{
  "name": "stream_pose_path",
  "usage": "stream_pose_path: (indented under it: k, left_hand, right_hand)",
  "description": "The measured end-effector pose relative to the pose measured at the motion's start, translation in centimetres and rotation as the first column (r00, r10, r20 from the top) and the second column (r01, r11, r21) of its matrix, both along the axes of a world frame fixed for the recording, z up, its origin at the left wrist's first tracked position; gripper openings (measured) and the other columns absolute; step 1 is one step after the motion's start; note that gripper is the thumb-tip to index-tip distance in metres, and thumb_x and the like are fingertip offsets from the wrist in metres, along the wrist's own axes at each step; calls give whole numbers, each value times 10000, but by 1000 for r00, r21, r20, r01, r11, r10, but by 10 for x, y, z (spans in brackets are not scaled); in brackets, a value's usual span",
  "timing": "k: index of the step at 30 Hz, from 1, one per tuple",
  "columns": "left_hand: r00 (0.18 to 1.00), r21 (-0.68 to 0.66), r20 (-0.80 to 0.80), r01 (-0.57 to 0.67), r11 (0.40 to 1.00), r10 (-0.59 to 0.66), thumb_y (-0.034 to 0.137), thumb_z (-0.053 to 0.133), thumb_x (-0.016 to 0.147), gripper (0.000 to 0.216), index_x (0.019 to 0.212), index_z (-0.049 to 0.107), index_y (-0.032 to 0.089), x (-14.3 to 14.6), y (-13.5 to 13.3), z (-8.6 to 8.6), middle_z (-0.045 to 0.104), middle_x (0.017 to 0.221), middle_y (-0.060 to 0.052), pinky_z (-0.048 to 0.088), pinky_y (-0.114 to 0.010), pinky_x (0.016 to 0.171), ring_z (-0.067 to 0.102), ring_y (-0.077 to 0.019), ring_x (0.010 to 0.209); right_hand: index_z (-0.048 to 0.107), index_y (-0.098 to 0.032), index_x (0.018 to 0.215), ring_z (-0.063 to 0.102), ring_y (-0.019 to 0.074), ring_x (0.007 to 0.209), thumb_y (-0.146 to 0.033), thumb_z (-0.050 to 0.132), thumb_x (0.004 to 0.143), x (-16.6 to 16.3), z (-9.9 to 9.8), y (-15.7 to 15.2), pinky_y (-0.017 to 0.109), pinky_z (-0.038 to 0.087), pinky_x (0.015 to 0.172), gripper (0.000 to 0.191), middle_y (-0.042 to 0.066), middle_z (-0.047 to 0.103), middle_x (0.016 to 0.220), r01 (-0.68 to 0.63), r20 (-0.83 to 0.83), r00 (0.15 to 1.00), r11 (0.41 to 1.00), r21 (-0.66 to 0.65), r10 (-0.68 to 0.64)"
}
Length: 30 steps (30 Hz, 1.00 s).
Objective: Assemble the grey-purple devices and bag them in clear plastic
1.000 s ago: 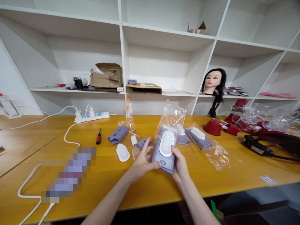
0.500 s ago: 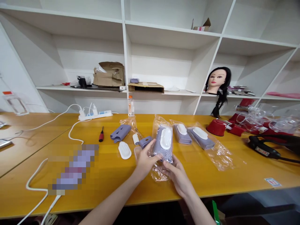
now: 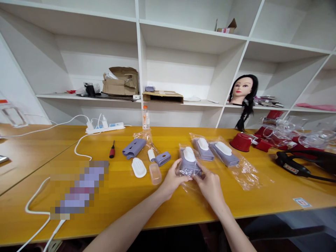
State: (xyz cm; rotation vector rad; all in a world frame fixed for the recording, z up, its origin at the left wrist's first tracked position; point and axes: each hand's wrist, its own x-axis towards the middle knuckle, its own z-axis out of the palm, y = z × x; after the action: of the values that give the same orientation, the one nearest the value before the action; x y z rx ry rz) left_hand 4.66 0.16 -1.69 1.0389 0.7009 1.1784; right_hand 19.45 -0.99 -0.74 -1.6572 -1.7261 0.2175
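Note:
Between my hands is a purple-grey block-shaped case (image 3: 188, 167) with a ribbed white oval piece (image 3: 189, 154) on its top, inside a clear plastic bag (image 3: 183, 148). My left hand (image 3: 173, 180) grips its left side, thumb along the near edge. My right hand (image 3: 210, 182) closes on its right side and near corner. To the left lie a purple end piece (image 3: 163, 158), a small white cylinder (image 3: 151, 155), a translucent orange cap (image 3: 155, 174), a loose white oval piece (image 3: 139, 167) and an empty-looking purple shell (image 3: 134, 148).
Two similar bagged cases, one nearer (image 3: 203, 148) and one farther right (image 3: 224, 154), lie beyond my right hand. A red-handled screwdriver (image 3: 112, 151), a power strip (image 3: 105, 128) and white cables are at left. Red-based clear items (image 3: 240, 141) and a black headband-like device (image 3: 291, 163) stand right.
The bagged case has come down and toward me, from raised and tilted to lower over the table. My right hand has shifted up along its right side. The orange cap is now uncovered.

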Motion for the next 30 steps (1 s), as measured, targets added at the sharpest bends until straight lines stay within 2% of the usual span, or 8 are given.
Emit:
stream_pose_path:
  k: [6,10,13,16,20,22,25,30]
  left_hand:
    - [979,-131,-167,93,987,-114,62,528,631,911,1406,100,274,0,1,1,555,1197,-91,450,-280,699,660,-143,699]
    - [896,-58,-436,61,996,-81,212,525,713,843,1413,55,224,-8,-9,0,629,1052,-103,437,-270,576,632,-132,516]
    - [827,93,-561,20,995,36,377,563,716,742,1377,269,210,-24,-23,8,642,1053,-101,443,-275,568,607,-126,474]
    - [822,153,-565,21,988,70,419,557,711,531,1186,538,181,-52,-31,24,666,987,-88,458,-285,589,604,-136,487]
    - [774,184,-568,-211,960,279,424,559,691,495,1093,575,136,-103,-21,49,687,816,-76,459,-292,590,626,-179,545]
    - [667,230,-609,-369,901,428,452,549,687,513,1100,563,148,-128,-11,58,684,875,-76,451,-289,582,637,-191,567]
    - [443,373,-665,-500,781,601,469,508,720,480,1099,573,182,-158,8,59,687,909,-66,452,-318,721,650,-207,673]
    - [20,545,-740,-567,618,672,464,438,763,484,1119,577,166,-175,43,39,598,1144,-130,378,-383,892,532,-292,1059]
  right_hand:
    - [539,-195,1068,626,234,712,-282,472,812,-2,4,13,286,390,605,279,83,662,785,138,436,895,989,-58,-99]
    - [547,-168,938,614,219,734,-183,418,826,-3,6,21,273,362,581,172,113,592,932,144,595,794,989,17,-126]
    - [555,-149,961,608,218,744,-115,365,818,1,9,21,282,359,572,239,142,525,1009,144,643,759,989,-17,-99]
    - [484,-163,1157,604,233,787,-143,444,776,10,17,13,314,395,632,383,150,497,1077,60,583,811,984,-167,50]
    - [344,-197,1322,551,282,1006,-189,522,731,18,35,-5,387,405,819,618,159,426,1268,-78,486,852,965,-252,196]
    - [374,-202,1312,513,305,1067,-233,500,760,14,46,-13,421,395,852,566,152,424,1287,-109,472,860,973,-202,194]
    - [458,-216,1251,493,320,1077,-297,485,786,-7,65,-20,443,394,845,472,137,474,1240,-154,455,873,985,-79,173]
    - [520,-213,1171,513,290,1023,-285,488,798,-67,80,-18,397,396,826,382,111,562,1114,-306,476,821,947,-98,314]
